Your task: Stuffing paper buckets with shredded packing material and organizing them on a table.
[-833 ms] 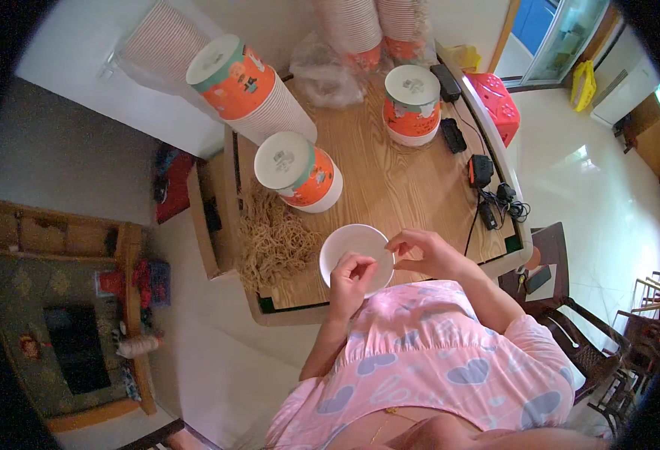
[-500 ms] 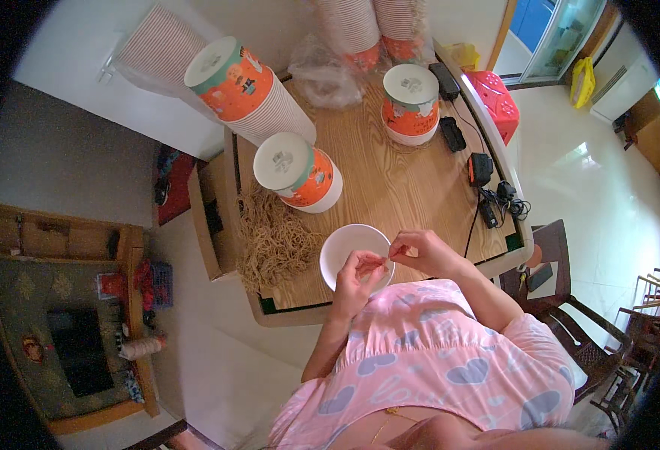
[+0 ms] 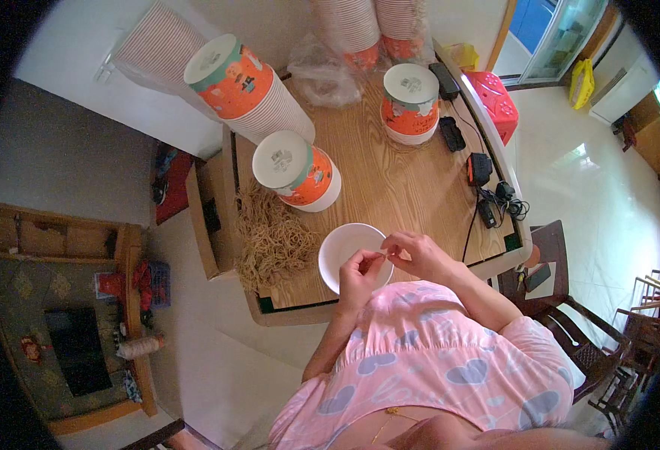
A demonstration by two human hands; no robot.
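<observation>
A white round bowl or paper tub (image 3: 334, 256) stands at the table's near edge, its inside facing up. Over its right part my left hand (image 3: 358, 276) and my right hand (image 3: 416, 255) meet, fingertips pinched close together. Whatever lies between the fingertips is too small to make out. To the left of the bowl lies a tangled heap of tan strands, like twine (image 3: 276, 244). Just behind the heap, an orange, green and white paper tub (image 3: 311, 178) rests upside down on the wooden table (image 3: 367, 176).
A tall stack of upturned paper tubs (image 3: 251, 94) rises at the back left, beside a clear plastic bag (image 3: 326, 79). Another upturned tub (image 3: 411, 109) sits at the back right. Black chargers, a battery pack (image 3: 479, 169) and cables line the right edge. A red stool (image 3: 493, 106) stands beyond.
Both hands have drawn slightly closer together over the bowl, the right one shifting a little to the left. The tubs and the heap of strands stay where they were.
</observation>
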